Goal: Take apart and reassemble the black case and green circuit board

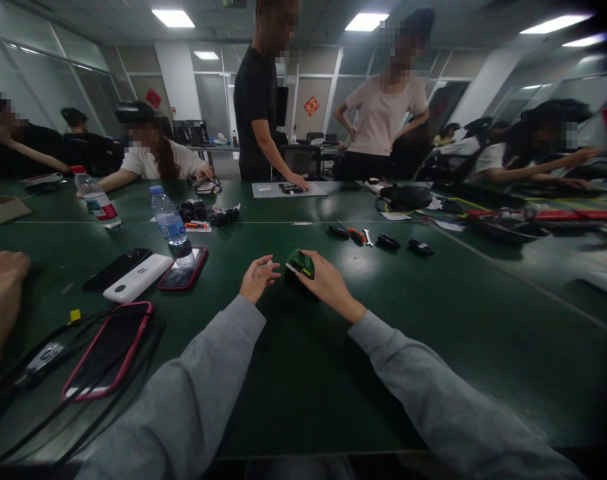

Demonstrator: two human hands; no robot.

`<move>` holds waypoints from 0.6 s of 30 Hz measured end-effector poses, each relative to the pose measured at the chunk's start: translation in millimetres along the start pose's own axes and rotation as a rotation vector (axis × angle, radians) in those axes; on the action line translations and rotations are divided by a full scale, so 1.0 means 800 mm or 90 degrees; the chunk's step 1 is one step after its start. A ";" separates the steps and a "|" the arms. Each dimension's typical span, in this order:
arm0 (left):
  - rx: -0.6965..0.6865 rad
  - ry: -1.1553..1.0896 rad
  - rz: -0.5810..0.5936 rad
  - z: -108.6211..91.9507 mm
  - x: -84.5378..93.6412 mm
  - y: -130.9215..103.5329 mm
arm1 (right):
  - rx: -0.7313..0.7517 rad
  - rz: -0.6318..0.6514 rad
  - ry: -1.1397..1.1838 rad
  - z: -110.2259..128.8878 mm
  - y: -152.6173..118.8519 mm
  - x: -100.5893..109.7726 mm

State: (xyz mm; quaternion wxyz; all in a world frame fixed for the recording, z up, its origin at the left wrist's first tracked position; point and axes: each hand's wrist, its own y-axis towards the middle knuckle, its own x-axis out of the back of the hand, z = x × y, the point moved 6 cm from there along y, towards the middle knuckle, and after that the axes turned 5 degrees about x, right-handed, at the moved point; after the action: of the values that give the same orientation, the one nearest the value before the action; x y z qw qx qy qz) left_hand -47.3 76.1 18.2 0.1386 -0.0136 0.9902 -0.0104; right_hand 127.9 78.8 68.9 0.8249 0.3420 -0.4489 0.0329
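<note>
Circuit board is held in R hand over table; L hand is placed just L of it. Farther L, power bank is flanked by two phones; bottles are set behind, third phone in front, crossed by cables. Beyond R hand, screwdriver & wrench are laid side by side, w/ two sm. items to their R.

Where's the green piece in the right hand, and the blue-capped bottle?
Green piece (298,261): head view, on its upper face.
Blue-capped bottle (170,220): head view, on the middle of its side.
</note>
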 end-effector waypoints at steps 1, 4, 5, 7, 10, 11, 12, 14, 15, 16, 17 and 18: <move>0.000 0.012 0.007 0.000 -0.002 -0.001 | 0.022 0.014 -0.023 0.000 -0.003 -0.002; -0.005 0.053 0.031 0.000 -0.005 -0.003 | 0.077 0.051 -0.071 -0.004 -0.013 0.002; -0.005 0.066 0.040 0.001 -0.006 -0.004 | 0.082 0.061 -0.084 -0.009 -0.017 0.007; -0.001 0.087 0.054 0.002 -0.008 -0.006 | 0.076 0.076 -0.111 -0.028 -0.026 0.022; 0.015 0.103 0.063 0.006 -0.009 -0.006 | 0.042 0.077 -0.158 -0.079 -0.046 0.053; 0.020 0.104 0.063 0.008 -0.009 -0.006 | 0.026 0.072 -0.178 -0.103 -0.055 0.067; 0.022 0.106 0.063 0.010 -0.008 -0.005 | 0.008 0.064 -0.201 -0.129 -0.065 0.082; 0.022 0.110 0.058 0.013 -0.007 -0.003 | -0.032 0.050 -0.251 -0.188 -0.089 0.117; 0.023 0.113 0.055 0.015 -0.005 -0.001 | -0.055 0.044 -0.277 -0.220 -0.101 0.137; 0.022 0.115 0.051 0.016 -0.004 0.000 | -0.082 0.030 -0.305 -0.252 -0.115 0.159; 0.022 0.116 0.049 0.017 -0.003 0.001 | -0.107 0.015 -0.326 -0.282 -0.128 0.183; 0.022 0.115 0.047 0.017 -0.002 0.002 | -0.131 -0.002 -0.344 -0.310 -0.141 0.207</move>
State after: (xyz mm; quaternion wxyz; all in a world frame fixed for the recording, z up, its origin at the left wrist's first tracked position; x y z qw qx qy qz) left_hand -42.4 77.4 5.2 0.0490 0.0264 0.9982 -0.0232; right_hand 445.2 98.1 45.1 0.7056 0.2534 -0.6531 -0.1063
